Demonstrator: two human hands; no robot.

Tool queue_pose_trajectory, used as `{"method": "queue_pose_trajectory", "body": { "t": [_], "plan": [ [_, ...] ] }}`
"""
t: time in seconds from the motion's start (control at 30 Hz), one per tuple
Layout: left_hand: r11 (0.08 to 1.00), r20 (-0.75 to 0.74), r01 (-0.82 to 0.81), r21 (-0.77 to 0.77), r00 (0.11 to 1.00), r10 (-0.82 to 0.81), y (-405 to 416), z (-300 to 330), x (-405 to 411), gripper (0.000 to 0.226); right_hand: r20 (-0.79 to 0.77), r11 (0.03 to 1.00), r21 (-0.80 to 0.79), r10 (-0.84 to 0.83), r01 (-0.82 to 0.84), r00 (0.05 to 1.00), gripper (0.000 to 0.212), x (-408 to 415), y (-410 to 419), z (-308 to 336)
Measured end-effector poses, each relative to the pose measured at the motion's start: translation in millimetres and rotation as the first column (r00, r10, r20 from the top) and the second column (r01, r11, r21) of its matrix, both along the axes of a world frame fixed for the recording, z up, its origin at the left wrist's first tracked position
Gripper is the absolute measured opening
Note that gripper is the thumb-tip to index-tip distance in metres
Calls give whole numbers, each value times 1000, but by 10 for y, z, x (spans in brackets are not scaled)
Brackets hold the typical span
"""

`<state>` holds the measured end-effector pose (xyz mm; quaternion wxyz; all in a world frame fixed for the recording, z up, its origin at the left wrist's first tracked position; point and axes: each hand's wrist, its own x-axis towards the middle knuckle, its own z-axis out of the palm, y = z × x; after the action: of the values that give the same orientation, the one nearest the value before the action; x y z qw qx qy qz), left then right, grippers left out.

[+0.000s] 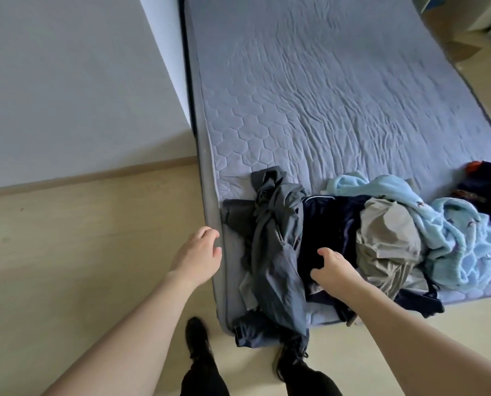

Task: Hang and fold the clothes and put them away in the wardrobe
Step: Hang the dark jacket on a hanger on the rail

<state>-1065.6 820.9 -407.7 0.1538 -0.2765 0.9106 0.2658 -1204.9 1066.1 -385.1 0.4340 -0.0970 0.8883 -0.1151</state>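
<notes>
While we stand at mattress (pixel 338 90) corner, clothes pile lies along its near edge: grey jacket (pixel 278 247) hanging over edge to floor (pixel 81 224), navy garment (pixel 330 224), beige garment (pixel 387 244), light blue fleece (pixel 450 232). Our left hand (pixel 200 254) hovers beside mattress edge, fingers loosely curled, holding nothing. Our right hand (pixel 331 271) above navy garment, fingers spread, gripping nothing.

1. Soft, even daylight; the upper right corner is brightest.
2. Shadows are faint, darkest along the mattress (pixel 338 90) edge by the wall (pixel 75 81).
3. Wide-angle bending curves straight edges near the borders.
4. Detail is slightly soft throughout.
</notes>
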Motion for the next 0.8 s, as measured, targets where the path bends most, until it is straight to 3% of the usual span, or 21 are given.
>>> {"method": "queue_pose_trajectory", "body": {
  "t": [0.1, 0.43, 0.63, 0.7, 0.8],
  "plan": [
    [995, 46, -76, 65, 996, 73, 437, -56, -233, 33, 28, 997, 65, -38, 36, 999, 65, -243, 381, -94],
    [936, 262, -276, 218, 941, 216, 1192, -759, -723, 44, 48, 998, -7, 56, -56, 997, 62, -738, 768, -655],
    [937, 255, -298, 185, 935, 247, 1243, -1308, -1080, 57, -1, 997, -51, 52, -52, 999, 61, -1021, 721, -1132],
    [928, 284, -325, 180, 921, 268, 1292, -1478, -1203, 73, -23, 996, -76, 52, -54, 998, 60, -1108, 687, -1296],
    [881, 474, -445, 160, 818, 327, 1385, -1679, -1335, 107, -81, 983, -138, 109, -120, 991, 65, -1255, 552, -1479]
  ]
}}
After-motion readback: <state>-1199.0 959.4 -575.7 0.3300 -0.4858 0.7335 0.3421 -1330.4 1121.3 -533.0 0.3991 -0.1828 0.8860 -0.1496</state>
